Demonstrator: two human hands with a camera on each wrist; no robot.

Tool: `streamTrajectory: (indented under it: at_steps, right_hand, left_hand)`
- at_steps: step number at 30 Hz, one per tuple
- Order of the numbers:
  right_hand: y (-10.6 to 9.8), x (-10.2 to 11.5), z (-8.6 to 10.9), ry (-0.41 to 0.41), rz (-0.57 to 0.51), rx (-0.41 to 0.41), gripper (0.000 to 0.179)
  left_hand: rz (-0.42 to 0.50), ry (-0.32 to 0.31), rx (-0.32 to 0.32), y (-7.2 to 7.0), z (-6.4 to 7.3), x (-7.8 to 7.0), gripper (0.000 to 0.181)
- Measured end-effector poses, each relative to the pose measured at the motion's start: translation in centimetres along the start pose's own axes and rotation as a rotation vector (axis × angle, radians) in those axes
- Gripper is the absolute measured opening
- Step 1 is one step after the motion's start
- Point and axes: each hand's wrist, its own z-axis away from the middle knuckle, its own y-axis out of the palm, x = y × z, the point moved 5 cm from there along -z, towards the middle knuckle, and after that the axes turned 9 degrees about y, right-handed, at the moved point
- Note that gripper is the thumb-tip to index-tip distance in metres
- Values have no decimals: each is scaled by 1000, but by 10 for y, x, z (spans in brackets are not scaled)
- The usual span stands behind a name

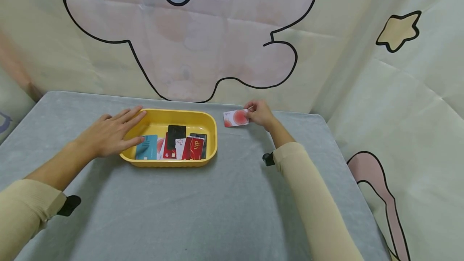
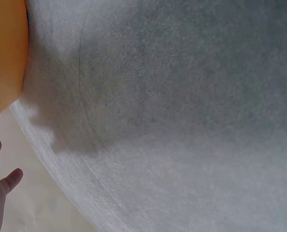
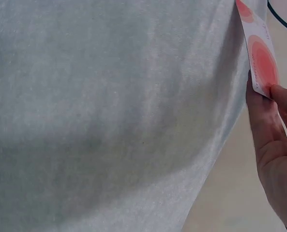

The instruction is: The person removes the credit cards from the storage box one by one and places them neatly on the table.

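1. Lying with its fingers spread over the left rim of the yellow tray point(image 1: 168, 164), the left hand point(image 1: 110, 134) is shown gripping nothing; whether the rim is pressed or merely covered cannot be told. It may be meant as a steadying touch.

2. Tray and desk point(image 1: 203, 212) are seen differently from the left wrist: the tray's outer wall is shown, and a thin dark strand point(image 2: 80, 87) on the cloth can be made out, which cannot be picked out in the head view.

3. Inside the tray, shown by the head view alone, cards are gathered toward the near side: a blue card point(image 1: 146, 148) at the left, a black card point(image 1: 176, 136) farther back near the middle, and a red VIP card point(image 1: 193, 148) to the right.

4. Just right of the tray, near the desk's far edge, a white-and-red card point(image 1: 235, 118) is held apart from the rest. Its right end is pinched by the right hand point(image 1: 261, 114). From the right wrist, the card is seen steeply slanted, with the thumb laid against its edge and a finger behind.

5. The step in hand is judged to be the handling of this single card. For the next move, a firm pinch and, if the tray is intended, a short leftward carry over its rim would be called for.
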Motion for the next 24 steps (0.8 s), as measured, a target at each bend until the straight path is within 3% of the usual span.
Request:
streamTrajectory:
  at_steps: [7,14,24]
  right_hand:
    - [5,-5,-1,32,55,31,28]
    - [9,-12,-1,98,189,62,39]
    - [11,-12,0,104,155,113,46]
  left_hand:
    - [1,3,1,0,1,0,84]
    - [-13,8,14,1,-1,0,85]
    - [-14,7,17,1,-1,0,85]
